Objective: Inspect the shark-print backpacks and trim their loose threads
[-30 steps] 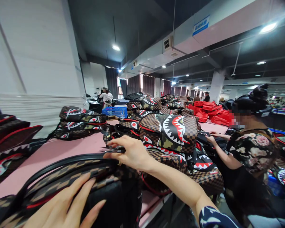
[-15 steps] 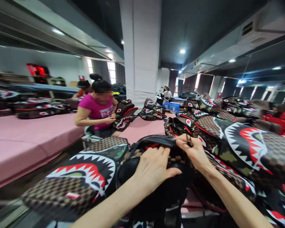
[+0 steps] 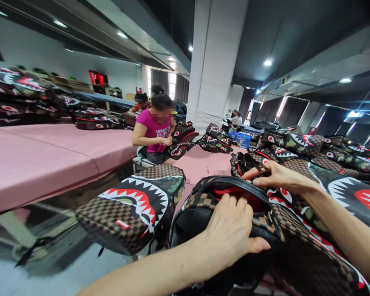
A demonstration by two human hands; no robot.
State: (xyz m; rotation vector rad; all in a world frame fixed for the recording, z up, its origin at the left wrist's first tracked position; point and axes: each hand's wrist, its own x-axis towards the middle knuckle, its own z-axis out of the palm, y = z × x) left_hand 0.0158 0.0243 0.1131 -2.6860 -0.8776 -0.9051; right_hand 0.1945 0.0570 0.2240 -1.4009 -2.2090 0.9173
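A black and brown-checked backpack stands in front of me, its top opening showing red lining. My left hand is closed over the near edge of the opening, fingers curled inside and thumb outside against the black panel. At the far right of the rim, my right hand pinches the black edge between thumb and fingers. A small dark object beside its fingers is too unclear to name. Zip pulls hang at the opening's right side. Left of this bag lies another checked backpack with a shark-mouth print.
Shark-print backpacks are piled along the right. Across the pink table a person in a magenta shirt handles a similar bag. A blue crate and a white pillar stand behind. Another pink table runs along the left.
My view has turned left, so the surroundings sit further right. The backpack's opening now gapes wider, showing more red lining. My right hand has shifted along the rim, its wrist now higher.
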